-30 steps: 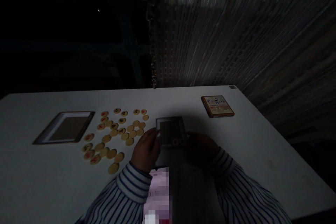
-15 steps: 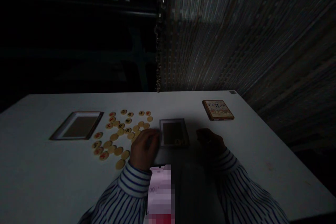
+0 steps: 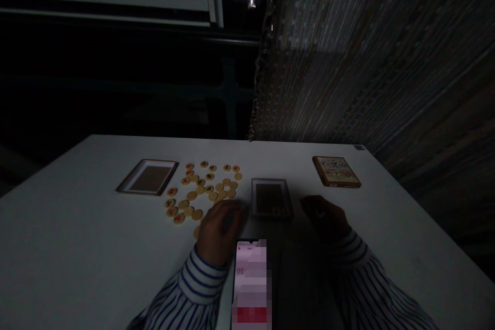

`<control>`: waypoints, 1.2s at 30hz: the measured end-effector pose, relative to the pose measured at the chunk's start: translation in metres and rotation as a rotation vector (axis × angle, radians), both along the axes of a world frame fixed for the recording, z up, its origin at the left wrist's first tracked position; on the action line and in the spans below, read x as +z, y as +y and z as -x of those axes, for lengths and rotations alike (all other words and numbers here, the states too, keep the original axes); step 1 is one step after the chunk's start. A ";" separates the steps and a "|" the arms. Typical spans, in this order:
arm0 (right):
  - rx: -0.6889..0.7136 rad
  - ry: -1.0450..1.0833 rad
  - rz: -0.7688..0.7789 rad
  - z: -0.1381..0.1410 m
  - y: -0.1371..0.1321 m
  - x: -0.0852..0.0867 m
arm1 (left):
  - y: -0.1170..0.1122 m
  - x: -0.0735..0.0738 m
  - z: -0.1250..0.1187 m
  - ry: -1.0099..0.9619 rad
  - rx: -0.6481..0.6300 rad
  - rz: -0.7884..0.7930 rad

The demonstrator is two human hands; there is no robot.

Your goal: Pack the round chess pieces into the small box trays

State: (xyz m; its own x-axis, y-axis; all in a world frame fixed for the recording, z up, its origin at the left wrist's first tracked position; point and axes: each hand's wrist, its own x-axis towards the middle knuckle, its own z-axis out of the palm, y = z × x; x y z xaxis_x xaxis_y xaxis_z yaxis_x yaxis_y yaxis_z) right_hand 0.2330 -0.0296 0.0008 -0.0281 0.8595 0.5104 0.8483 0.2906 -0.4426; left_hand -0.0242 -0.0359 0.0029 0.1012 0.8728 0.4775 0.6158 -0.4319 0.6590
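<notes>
A small open box tray (image 3: 270, 185) lies on the white table (image 3: 77, 247) with a couple of red-marked round pieces at its near edge. My left hand (image 3: 220, 229) rests palm down just left of the tray, its fingers loosely bent and reaching towards the tray's left rim, beside a spread of several yellow round game pieces (image 3: 201, 191). My right hand (image 3: 325, 216) sits in deep shadow to the right of the tray, a little apart from it; its fingers are too dark to read. Both sleeves are striped.
A shallow box lid (image 3: 149, 178) lies left of the pieces. A printed orange box (image 3: 335, 171) sits at the far right. A lit phone (image 3: 251, 278) hangs below my view between my arms. A woven blind (image 3: 367, 62) hangs behind the table; the room is dark.
Both hands held the tray a second ago; it now lies on the table with both hands off it. The view has shifted, so everything sits further right.
</notes>
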 end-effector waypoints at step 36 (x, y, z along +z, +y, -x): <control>0.621 -0.427 -0.010 0.131 0.015 0.034 | -0.020 -0.043 0.099 0.343 0.205 -0.320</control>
State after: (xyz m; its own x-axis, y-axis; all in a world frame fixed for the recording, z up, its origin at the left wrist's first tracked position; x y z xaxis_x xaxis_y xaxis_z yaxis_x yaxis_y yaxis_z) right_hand 0.1016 -0.0146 0.0351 -0.7030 0.6168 0.3541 0.6246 0.7735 -0.1072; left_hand -0.1236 -0.0563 -0.0401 0.1409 0.7069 0.6931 0.8665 -0.4268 0.2591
